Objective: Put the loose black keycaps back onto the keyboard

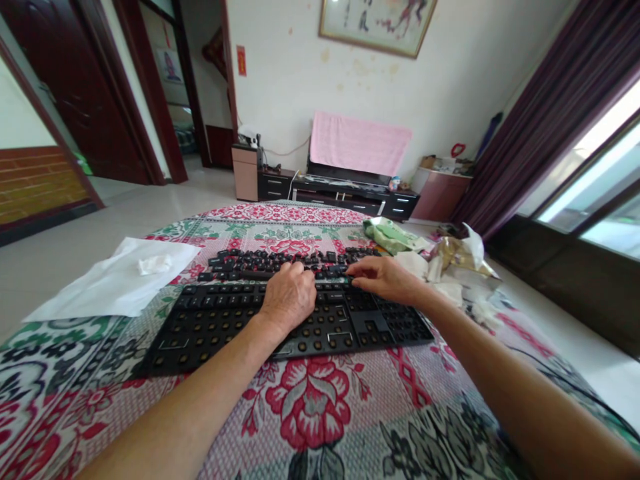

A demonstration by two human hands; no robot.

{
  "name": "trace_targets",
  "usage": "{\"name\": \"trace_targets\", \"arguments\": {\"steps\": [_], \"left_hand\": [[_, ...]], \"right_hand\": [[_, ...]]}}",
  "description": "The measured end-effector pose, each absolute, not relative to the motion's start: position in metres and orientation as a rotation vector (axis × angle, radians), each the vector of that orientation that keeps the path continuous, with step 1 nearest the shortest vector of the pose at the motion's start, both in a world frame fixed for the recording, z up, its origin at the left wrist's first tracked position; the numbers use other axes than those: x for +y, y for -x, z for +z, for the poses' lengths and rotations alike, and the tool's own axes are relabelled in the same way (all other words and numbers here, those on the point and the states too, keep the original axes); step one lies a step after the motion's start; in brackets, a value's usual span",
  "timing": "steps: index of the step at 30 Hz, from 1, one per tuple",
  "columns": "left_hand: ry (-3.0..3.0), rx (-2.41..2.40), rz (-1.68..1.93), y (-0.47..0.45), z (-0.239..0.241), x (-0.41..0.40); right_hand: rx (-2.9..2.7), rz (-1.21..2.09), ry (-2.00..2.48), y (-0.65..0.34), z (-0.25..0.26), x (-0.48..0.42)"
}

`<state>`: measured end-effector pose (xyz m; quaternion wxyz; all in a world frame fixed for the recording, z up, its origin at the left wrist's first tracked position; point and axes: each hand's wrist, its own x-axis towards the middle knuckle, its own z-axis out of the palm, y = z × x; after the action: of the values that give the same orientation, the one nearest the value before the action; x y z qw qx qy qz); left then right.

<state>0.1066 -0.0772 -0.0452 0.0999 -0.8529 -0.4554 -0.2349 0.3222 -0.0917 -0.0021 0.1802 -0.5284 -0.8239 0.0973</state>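
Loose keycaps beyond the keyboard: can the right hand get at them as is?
Likely yes. The right hand is over the far edge of the keyboard, fingertips close beside the loose keycaps, with nothing visible between. Only the left hand might block some near the middle.

"what's on the cloth-covered table (310,410)?"
"a black keyboard (323,327), loose black keycaps (273,260) just beyond it, a white sheet (110,287) at left."
"and at right?"
"a green packet (393,235), a golden bag (457,257) and, probably, crumpled white tissue (413,264)."
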Motion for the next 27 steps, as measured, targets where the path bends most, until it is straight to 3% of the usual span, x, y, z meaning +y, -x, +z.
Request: {"name": "trace_targets", "arguments": {"steps": [12,27], "left_hand": [[2.499,-1.326,-0.714,-0.107,-0.047,-0.077],[2.508,-1.357,-0.69,-0.107,-0.046,-0.078]], "right_hand": [[-2.436,0.119,1.407,-0.321,-0.013,-0.108],[-2.393,0.255,1.428,-0.315,-0.013,-0.112]]}}
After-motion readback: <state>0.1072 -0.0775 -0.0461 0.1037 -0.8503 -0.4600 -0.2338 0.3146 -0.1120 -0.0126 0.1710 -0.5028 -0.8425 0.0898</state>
